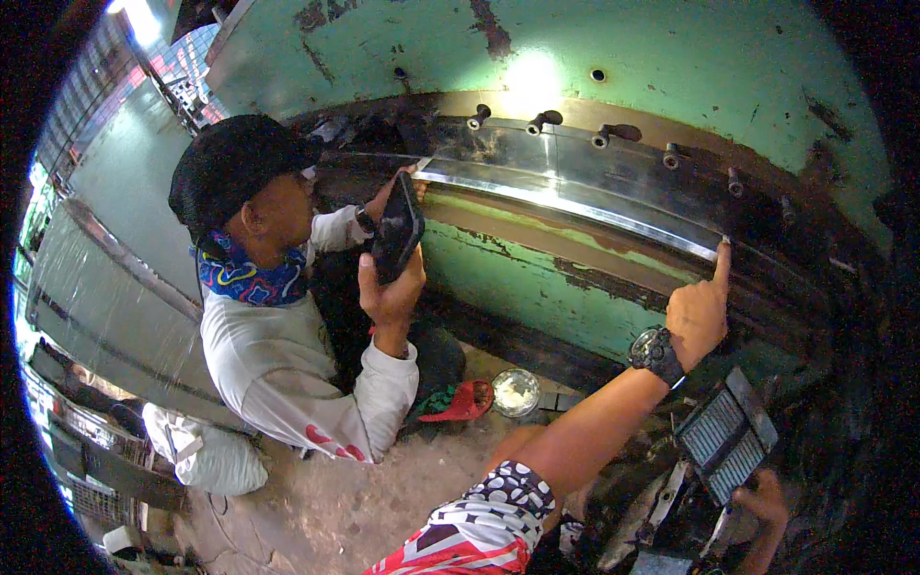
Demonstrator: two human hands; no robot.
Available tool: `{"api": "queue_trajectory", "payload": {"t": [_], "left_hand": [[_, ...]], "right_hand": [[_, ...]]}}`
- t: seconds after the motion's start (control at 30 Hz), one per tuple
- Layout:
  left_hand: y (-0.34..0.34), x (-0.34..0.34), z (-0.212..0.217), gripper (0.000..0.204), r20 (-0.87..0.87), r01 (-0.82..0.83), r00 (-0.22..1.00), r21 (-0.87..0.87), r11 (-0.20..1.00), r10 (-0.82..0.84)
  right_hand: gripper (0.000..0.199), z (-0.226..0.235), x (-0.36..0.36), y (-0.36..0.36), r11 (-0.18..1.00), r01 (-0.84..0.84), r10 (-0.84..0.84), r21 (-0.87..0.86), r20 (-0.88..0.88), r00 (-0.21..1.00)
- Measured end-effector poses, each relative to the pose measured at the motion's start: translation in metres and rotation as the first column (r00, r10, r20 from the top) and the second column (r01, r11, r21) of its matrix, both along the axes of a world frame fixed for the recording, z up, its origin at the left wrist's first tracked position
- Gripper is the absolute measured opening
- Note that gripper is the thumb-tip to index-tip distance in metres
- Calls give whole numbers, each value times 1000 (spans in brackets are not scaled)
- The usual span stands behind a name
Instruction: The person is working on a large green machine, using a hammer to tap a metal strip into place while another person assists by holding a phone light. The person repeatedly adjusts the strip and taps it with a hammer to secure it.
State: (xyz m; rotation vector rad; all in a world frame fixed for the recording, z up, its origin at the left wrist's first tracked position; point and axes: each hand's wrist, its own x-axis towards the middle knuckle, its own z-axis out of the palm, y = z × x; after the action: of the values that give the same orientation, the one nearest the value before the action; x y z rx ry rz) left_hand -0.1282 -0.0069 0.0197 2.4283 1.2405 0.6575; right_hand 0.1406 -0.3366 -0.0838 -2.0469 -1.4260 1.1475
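Fingers on one blade; six bolts

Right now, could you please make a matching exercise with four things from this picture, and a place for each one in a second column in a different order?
Things:
1. right hand
2. phone
3. round metal bowl
4. wristwatch

Places:
A. on the ground, beside a red item
B. on the wearer's right wrist
C. forefinger raised to the shiny metal strip on the green machine
D. held up by the crouching co-worker's hands, near the left end of the strip

Pairs: 1-C, 2-D, 3-A, 4-B
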Motion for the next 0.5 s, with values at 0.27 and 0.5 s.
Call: {"api": "queue_trajectory", "payload": {"t": [0.27, 0.5], "left_hand": [[1, -5, -1, 106, 16, -6, 1000, 66, 998, 4], [1, -8, -2, 107, 0, -11, 1000, 66, 998, 12]], "right_hand": [[85, -24, 23, -10, 996, -80, 83, -24, 206, 975], [85, 9, -10, 2, 993, 25, -1, -115, 204, 979]]}}
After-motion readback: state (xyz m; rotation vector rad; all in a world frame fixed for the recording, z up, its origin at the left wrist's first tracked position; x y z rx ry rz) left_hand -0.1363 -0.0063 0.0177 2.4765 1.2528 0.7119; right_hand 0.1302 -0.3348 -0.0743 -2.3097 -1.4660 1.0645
